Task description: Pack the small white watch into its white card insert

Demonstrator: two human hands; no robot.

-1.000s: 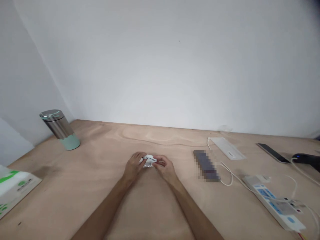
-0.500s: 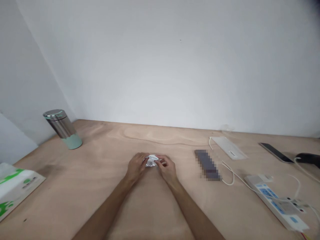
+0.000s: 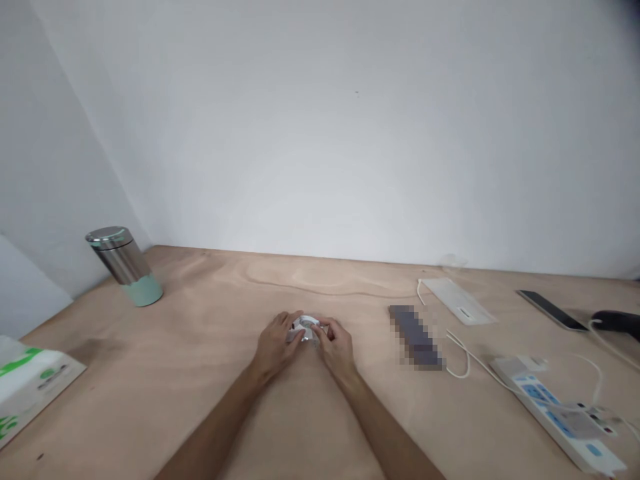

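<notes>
A small white item with shiny clear wrapping [image 3: 307,323] is between my two hands, low over the wooden table [image 3: 200,360]. My left hand [image 3: 277,343] grips its left side, thumb and fingers closed on it. On the other side my right hand [image 3: 336,343] pinches its right edge with thumb and fingertips. The item looks like a coiled white cable in a clear bag, though its details are too small to make out.
A steel and mint-green tumbler [image 3: 125,265] stands at the left, beyond a white-green packet [image 3: 37,380]. To the right lie a pixelated dark object [image 3: 416,337], a clear pouch [image 3: 457,300], a black phone [image 3: 551,310], white cables and a power strip [image 3: 555,410].
The thumbs and fingers have shifted on the white item, which now shows a rounder, ring-like shape. The whole view has moved slightly, with the table edge lower in the picture.
</notes>
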